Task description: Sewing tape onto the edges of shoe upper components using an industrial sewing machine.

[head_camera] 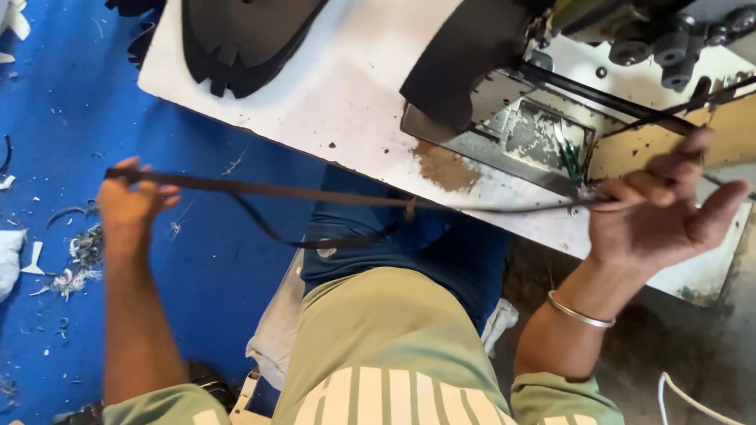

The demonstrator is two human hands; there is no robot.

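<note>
Blue floor (213,260) at left, littered with small scraps and thread clippings (75,264). White desk (346,86) running slantwise across the top, stained and chipped along its near edge, with a brown worn patch beside the metal plate. Grey, dirty floor at lower right, with a white cord (693,401) lying on it.

No packages, labels or signs to tell apart. On the desk at upper left, a stack of black cut pieces (244,39) with notched edges. Further right, a black curved piece (465,67) lying over the bed of a sewing machine (551,130), with its worn metal plate and dark knobs at top right.

Left hand (130,201) raised over the blue floor, fingers closed around one end of a thin dark strap (315,193). Strap stretched taut from left to right at the desk edge, a loose loop of it sagging below above the lap. Right hand (665,208) at the desk's right end near the machine plate, pinching the strap's other end between thumb and fingers, the remaining fingers spread. Thin metal bangle (581,313) on the right wrist.
</note>
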